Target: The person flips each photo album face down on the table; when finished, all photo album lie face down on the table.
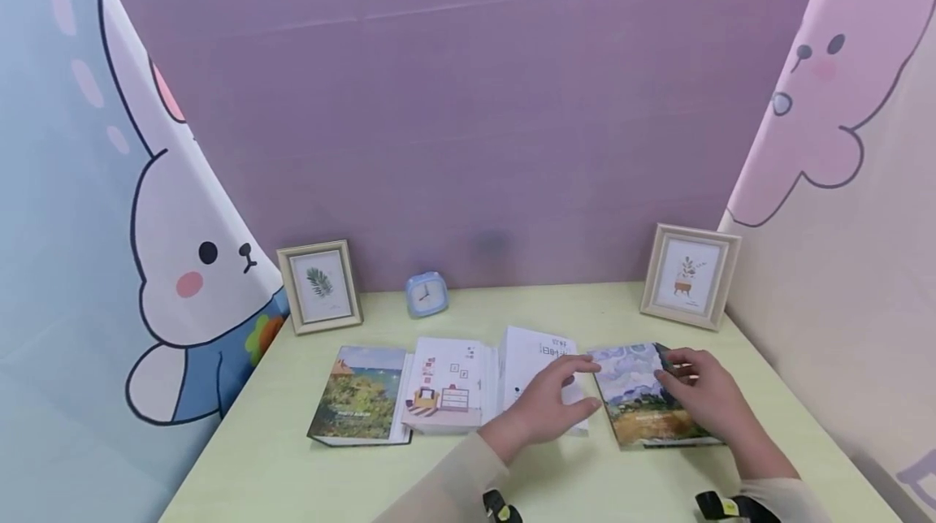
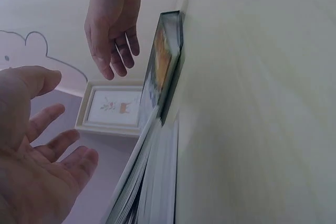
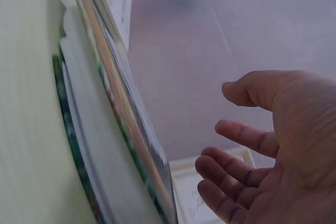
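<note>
My right hand (image 1: 709, 393) hovers over the right side of a photo album (image 1: 629, 405) with a painted landscape cover. The right wrist view shows the fingers (image 3: 236, 135) loosely bent, apart from the album. Over the right part of a white album (image 1: 526, 348) with printed characters, my left hand (image 1: 544, 401) is spread and holds nothing. In the left wrist view a gap separates its palm (image 2: 31, 182) from the page edges (image 2: 152, 182). To the left lie a white album (image 1: 446, 385) with a room drawing and another painted album (image 1: 358, 397).
At the table's back stand a leaf picture frame (image 1: 322, 287) on the left, a small blue clock (image 1: 427, 294), and a potted-plant picture frame (image 1: 689, 275) on the right. A purple backdrop (image 1: 468, 117) rises behind the light table (image 1: 241, 458), with cartoon-printed sheets at both sides.
</note>
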A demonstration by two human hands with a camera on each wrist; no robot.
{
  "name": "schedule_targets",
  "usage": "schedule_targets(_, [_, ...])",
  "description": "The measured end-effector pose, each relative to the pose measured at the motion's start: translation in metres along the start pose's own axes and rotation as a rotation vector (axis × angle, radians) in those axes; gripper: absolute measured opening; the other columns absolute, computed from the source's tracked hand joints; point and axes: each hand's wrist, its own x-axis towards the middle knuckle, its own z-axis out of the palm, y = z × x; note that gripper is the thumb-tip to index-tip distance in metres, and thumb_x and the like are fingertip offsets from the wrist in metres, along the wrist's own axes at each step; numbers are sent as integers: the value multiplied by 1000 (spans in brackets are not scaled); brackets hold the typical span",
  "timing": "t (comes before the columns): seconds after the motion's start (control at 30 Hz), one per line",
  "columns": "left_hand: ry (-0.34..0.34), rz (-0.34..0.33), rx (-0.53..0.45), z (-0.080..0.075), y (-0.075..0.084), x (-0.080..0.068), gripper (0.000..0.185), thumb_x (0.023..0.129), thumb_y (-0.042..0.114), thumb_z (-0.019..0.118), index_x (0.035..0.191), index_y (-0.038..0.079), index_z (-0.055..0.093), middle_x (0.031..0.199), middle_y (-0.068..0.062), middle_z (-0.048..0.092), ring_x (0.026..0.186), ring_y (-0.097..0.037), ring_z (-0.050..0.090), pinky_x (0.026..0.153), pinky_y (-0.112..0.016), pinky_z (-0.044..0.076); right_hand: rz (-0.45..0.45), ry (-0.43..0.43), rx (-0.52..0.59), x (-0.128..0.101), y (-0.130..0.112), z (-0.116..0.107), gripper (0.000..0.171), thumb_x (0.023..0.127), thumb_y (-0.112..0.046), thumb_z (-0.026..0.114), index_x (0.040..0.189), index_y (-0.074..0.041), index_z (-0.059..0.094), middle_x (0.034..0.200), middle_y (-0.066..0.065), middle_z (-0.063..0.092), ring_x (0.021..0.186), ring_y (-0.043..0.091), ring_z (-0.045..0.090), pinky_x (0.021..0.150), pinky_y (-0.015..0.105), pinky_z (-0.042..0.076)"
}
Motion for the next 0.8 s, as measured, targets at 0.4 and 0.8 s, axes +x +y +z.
schedule_targets(0.4, [110, -39, 58, -40, -14, -16, 46, 101, 25, 71, 144, 16, 60, 156, -5, 51, 145, -18, 46, 119, -37, 41, -75, -93, 30, 15, -38, 29, 43, 99, -26, 74, 133, -1, 65, 131, 23, 60, 116, 44, 63, 92, 58, 57])
schedule_targets(0.8, [190, -126, 52, -75, -33, -48, 56, 97, 22, 75, 149, 14, 55, 158, -7, 48, 147, -27, 43, 121, -46, 39, -72, -166, 69, 13, -67, 68, 50, 95, -26, 79, 136, -4, 63, 136, 18, 60, 121, 42, 61, 97, 59, 55])
